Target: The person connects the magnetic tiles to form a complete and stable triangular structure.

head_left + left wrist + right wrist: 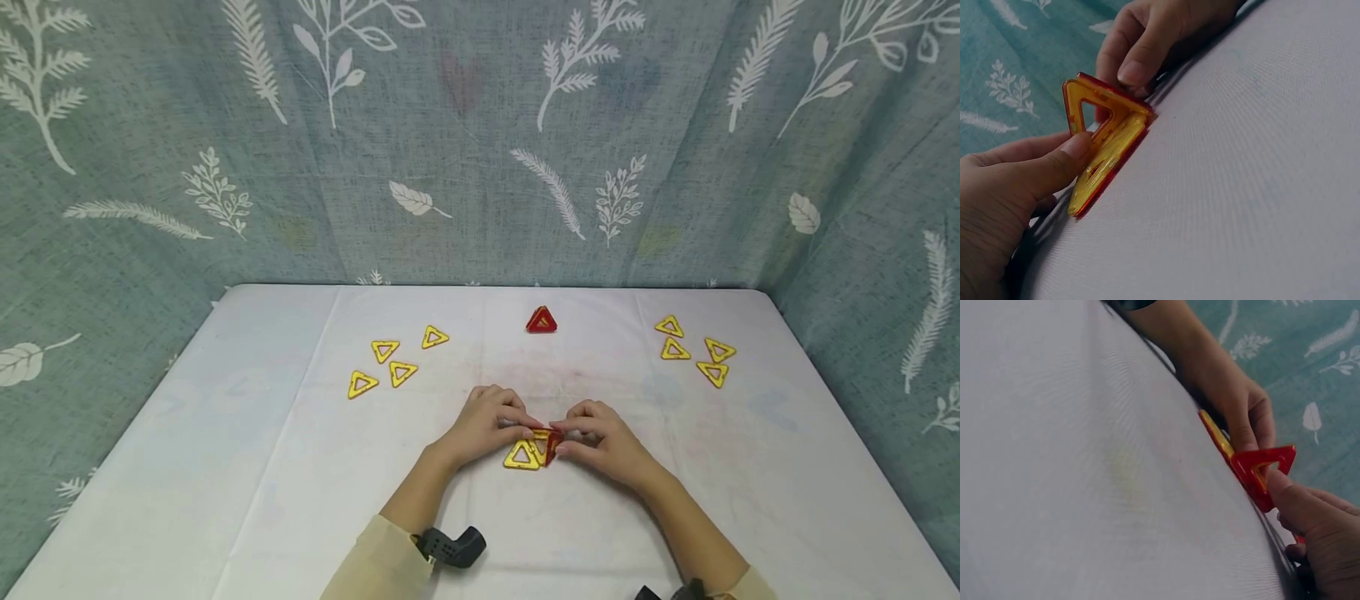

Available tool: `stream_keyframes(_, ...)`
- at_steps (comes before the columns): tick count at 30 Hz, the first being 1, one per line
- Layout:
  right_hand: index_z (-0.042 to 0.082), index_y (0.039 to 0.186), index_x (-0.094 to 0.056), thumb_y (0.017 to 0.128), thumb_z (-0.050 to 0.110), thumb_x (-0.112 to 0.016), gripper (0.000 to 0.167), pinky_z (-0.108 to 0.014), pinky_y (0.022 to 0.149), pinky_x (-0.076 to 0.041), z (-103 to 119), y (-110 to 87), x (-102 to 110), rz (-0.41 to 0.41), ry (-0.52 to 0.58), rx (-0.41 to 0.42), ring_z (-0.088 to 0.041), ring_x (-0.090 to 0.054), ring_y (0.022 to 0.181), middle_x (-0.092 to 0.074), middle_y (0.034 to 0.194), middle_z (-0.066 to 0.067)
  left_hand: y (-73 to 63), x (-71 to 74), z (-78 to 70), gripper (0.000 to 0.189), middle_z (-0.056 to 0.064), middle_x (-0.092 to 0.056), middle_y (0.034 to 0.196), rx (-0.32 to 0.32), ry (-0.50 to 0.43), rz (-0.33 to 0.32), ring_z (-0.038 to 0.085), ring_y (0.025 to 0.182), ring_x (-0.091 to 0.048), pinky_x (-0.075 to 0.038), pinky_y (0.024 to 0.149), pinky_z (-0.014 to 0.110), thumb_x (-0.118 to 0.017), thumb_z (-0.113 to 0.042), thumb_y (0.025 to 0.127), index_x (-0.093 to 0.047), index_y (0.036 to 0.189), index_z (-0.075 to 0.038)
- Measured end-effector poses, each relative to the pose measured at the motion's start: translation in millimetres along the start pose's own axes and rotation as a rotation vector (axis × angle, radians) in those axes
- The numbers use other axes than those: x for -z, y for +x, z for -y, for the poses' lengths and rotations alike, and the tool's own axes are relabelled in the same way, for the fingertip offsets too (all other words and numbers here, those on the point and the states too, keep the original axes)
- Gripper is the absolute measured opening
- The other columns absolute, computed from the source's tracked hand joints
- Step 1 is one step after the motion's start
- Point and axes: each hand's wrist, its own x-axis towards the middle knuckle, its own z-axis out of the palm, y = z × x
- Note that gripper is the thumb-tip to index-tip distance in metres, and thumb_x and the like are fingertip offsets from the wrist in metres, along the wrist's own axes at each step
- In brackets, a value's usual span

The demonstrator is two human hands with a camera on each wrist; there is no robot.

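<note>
Near the front middle of the table, a flat yellow triangular magnetic tile [521,456] joins a small group of tiles standing tilted up from the cloth. My left hand [491,425] pinches a raised yellow triangular tile [1107,100] of that group, thumb on its face and fingers behind. From the other side, my right hand [611,442] pinches a raised red triangular tile [1265,467], its thumb on the frame by the opening. The raised tiles meet along their edges. Their far sides are hidden by the fingers.
A red tile pyramid [542,321] stands at the back middle. Several loose yellow triangular tiles [402,372] lie at the back left, and several more yellow triangles [712,373] at the back right. Leaf-patterned cloth [480,167] hangs behind the white-covered table [300,500].
</note>
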Motion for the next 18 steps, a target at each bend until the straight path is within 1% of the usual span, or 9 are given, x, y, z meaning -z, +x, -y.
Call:
stream_keyframes(4, 0.016, 0.098, -0.076, 0.075, 0.017, -0.079, 0.024, -0.027, 0.072, -0.038, -2.9, -0.9, 0.5, -0.007, -0.010, 0.021, -0.006, -0.047, 0.084, -0.059, 0.090, 0.009, 1.9, -1.0, -0.8, 0.019, -0.010, -0.058, 0.093, -0.013, 0.015, -0.002, 0.008, 0.093, -0.047, -0.029, 0.095, 0.040, -0.069, -0.033, 0.085, -0.076, 0.100, -0.025)
stream_keyframes(8, 0.018, 0.098, -0.076, 0.075, 0.018, -0.079, 0.023, -0.028, 0.073, -0.035, -3.6, -2.2, -0.5, -0.013, -0.017, 0.014, -0.005, -0.046, 0.082, -0.058, 0.090, 0.011, 3.5, -2.1, -0.4, 0.021, -0.011, -0.058, 0.094, -0.012, 0.015, -0.003, 0.008, 0.095, -0.048, -0.030, 0.095, 0.040, -0.070, -0.037, 0.084, -0.076, 0.100, -0.025)
stream_keyframes(11, 0.019, 0.096, -0.076, 0.075, 0.018, -0.079, 0.021, -0.028, 0.073, -0.034, -3.2, -2.2, -0.9, -0.013, -0.017, 0.004, -0.005, -0.046, 0.079, -0.057, 0.090, 0.011, 2.7, -1.4, 0.3, 0.023, -0.012, -0.059, 0.097, 0.014, -0.018, -0.004, 0.008, 0.097, -0.048, -0.031, 0.095, 0.039, -0.071, -0.039, 0.082, -0.075, 0.101, -0.025)
stream_keyframes(14, 0.017, 0.094, -0.076, 0.075, 0.017, -0.079, 0.020, -0.026, 0.069, -0.036, -2.4, -1.9, -1.3, -0.029, -0.010, -0.005, -0.006, -0.046, 0.076, -0.056, 0.090, 0.010, 0.7, 0.5, 1.7, 0.027, -0.013, -0.060, 0.100, 0.042, -0.073, -0.009, 0.008, 0.099, -0.048, -0.033, 0.093, 0.039, -0.074, -0.039, 0.080, -0.075, 0.102, -0.024)
stream_keyframes(15, 0.016, 0.094, -0.076, 0.075, 0.016, -0.079, 0.019, -0.025, 0.068, -0.038, -2.0, -1.7, -1.6, -0.042, -0.009, -0.010, -0.007, -0.046, 0.075, -0.056, 0.089, 0.008, -0.1, 1.4, 1.8, 0.029, -0.012, -0.060, 0.101, 0.052, -0.097, -0.007, 0.008, 0.100, -0.048, -0.034, 0.093, 0.039, -0.075, -0.039, 0.078, -0.075, 0.103, -0.023)
stream_keyframes(18, 0.011, 0.092, -0.076, 0.075, 0.014, -0.079, 0.017, -0.021, 0.062, -0.041, -0.3, -0.4, -3.6, -0.099, -0.004, -0.041, -0.007, -0.047, 0.071, -0.056, 0.087, 0.005, -3.1, 4.1, 4.0, 0.039, -0.011, -0.059, 0.106, 0.047, -0.125, -0.018, 0.010, 0.103, -0.046, -0.036, 0.093, 0.039, -0.080, -0.038, 0.072, -0.074, 0.106, -0.020)
